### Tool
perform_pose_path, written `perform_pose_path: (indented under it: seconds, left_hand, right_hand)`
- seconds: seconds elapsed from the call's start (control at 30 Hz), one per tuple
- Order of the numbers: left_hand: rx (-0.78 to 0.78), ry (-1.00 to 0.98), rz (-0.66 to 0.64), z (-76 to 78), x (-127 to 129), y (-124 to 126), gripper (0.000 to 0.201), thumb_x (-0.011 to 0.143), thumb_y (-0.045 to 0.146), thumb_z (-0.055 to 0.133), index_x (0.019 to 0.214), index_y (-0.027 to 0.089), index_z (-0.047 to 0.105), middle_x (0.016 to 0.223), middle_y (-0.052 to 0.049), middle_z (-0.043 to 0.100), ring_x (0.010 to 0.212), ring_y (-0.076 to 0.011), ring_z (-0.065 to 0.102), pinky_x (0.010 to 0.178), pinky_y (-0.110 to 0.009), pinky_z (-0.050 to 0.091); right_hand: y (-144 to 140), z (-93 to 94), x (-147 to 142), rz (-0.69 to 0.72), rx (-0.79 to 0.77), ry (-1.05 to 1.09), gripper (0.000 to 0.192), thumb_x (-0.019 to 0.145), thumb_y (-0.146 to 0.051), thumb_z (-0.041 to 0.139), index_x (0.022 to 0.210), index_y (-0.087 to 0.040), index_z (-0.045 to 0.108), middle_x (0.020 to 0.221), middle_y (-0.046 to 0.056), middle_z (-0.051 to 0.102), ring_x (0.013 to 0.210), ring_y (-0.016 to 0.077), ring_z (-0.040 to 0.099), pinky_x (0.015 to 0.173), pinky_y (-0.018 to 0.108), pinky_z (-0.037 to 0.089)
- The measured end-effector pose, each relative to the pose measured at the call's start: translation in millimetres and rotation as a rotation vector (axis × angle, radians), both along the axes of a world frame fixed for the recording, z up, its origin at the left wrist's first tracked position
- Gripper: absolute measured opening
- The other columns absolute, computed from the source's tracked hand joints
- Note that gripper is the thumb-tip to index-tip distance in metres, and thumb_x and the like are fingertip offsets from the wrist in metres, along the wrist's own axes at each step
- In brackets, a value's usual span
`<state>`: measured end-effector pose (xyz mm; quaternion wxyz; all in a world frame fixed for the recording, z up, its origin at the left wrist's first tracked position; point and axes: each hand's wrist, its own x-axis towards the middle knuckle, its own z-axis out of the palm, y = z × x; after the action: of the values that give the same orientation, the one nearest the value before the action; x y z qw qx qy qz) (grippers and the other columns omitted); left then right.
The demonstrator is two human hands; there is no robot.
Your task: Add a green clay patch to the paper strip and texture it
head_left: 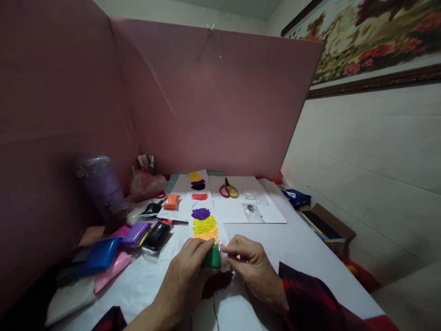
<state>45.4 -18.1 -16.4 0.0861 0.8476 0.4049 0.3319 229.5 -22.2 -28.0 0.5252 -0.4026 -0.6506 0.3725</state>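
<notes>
Tabletop [296, 250], pale and smooth, gives its widest bare stretch to the right of the hands, running out to a slanting edge along the wall side. Room on the left is tighter, since packets crowd that side, and a pink partition [213, 105] closes off the back. White sheets lie toward the partition, with scissors [227, 185] and small clear bags [252, 213] on them, well apart from the hands.

A paper strip [224, 317] runs away from the person, carrying ridged, wavy bands: orange [206, 235], yellow [205, 224] and purple [200, 214]. To the left are shiny, pillow-shaped packets, among them blue [100, 256], pink [112, 272] and black [156, 236].

The green packet [213, 258] is held over the strip, just on the near side of the orange band and above a dark brown patch [217, 282]. It looks glossy and rounded. The left hand [188, 266] is curled round it, thumb and fingers closed on its side. The right hand [253, 264] pinches the clear wrapper [224, 252] between thumb and forefinger. That wrapper end points right; the left hand covers too much to tell the packet's long axis.
</notes>
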Motion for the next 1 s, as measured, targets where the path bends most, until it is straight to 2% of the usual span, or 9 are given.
perform_pose_path:
  seconds: [0.2,0.33,0.43,0.53,0.63,0.7,0.87,1.0]
  left_hand:
    - [-0.003,0.037,-0.025,-1.9,-1,-4,0.045,0.074,-0.002,0.059,0.116,0.014,0.057,0.101,-0.011,0.066,0.090,-0.0242,0.062,0.075,-0.043,0.057]
    - [-0.011,0.091,-0.068,-3.9,-2,-7,0.042,0.076,0.001,0.063,0.115,0.016,0.057,0.098,-0.009,0.067,0.087,-0.0243,0.061,0.072,-0.042,0.056]
    - [-0.015,0.108,-0.073,-5.1,-2,-7,0.033,0.078,0.005,0.063,0.110,0.016,0.060,0.096,-0.009,0.067,0.085,-0.0242,0.061,0.070,-0.041,0.056]
    - [-0.019,0.113,-0.051,-5.3,-1,-5,0.035,0.079,0.004,0.062,0.112,0.016,0.059,0.097,-0.009,0.066,0.087,-0.0244,0.060,0.072,-0.041,0.055]
    - [-0.031,0.078,-0.061,-5.2,-1,-3,0.040,0.082,0.005,0.058,0.120,0.017,0.055,0.103,-0.010,0.065,0.092,-0.0236,0.059,0.076,-0.040,0.055]
    - [-0.063,0.059,-0.078,-5.8,-2,-2,0.039,0.084,0.006,0.056,0.122,0.018,0.055,0.104,-0.010,0.064,0.092,-0.0227,0.059,0.076,-0.039,0.054]
    - [-0.139,0.032,-0.083,-9.9,-2,-2,0.038,0.084,0.007,0.053,0.120,0.019,0.057,0.099,-0.009,0.064,0.089,-0.0226,0.059,0.075,-0.039,0.053]
    - [-0.133,-0.093,-0.179,-10.9,-2,-2,0.039,0.088,0.010,0.047,0.124,0.022,0.056,0.095,-0.008,0.065,0.085,-0.0199,0.060,0.073,-0.033,0.053]
  right_hand:
    - [-4,10.2,1,0.068,-0.052,-0.076,0.031,0.071,-0.006,0.061,0.093,-0.022,0.077,0.073,-0.001,0.055,0.066,0.0128,0.050,0.060,0.026,0.041]
    - [-6,17.2,2,0.139,-0.070,-0.106,0.026,0.067,-0.005,0.062,0.081,-0.022,0.074,0.072,-0.002,0.055,0.067,0.0128,0.049,0.064,0.026,0.041]
    - [-7,17.0,1,0.136,-0.092,-0.094,0.017,0.066,-0.006,0.063,0.072,-0.020,0.069,0.071,-0.003,0.054,0.068,0.0130,0.050,0.065,0.026,0.041]
    - [-8,14.1,-1,0.088,-0.102,-0.106,0.017,0.066,-0.006,0.062,0.073,-0.020,0.068,0.069,-0.003,0.053,0.066,0.0131,0.049,0.062,0.025,0.040]
    - [-10,12.2,-3,0.033,-0.088,-0.131,0.023,0.068,-0.005,0.061,0.081,-0.021,0.072,0.070,-0.002,0.053,0.066,0.0133,0.049,0.062,0.026,0.040]
    - [-10,12.3,-3,0.044,-0.097,-0.143,0.025,0.069,-0.004,0.061,0.083,-0.021,0.073,0.071,-0.002,0.053,0.067,0.0136,0.050,0.063,0.026,0.040]
    - [-10,13.9,-5,0.093,-0.137,-0.173,0.015,0.067,-0.004,0.060,0.068,-0.018,0.065,0.067,-0.003,0.052,0.065,0.0122,0.047,0.061,0.024,0.038]
    - [-13,13.0,-5,0.121,-0.199,-0.185,0.008,0.072,-0.009,0.058,0.072,-0.017,0.059,0.058,-0.006,0.049,0.054,0.0098,0.043,0.053,0.022,0.035]
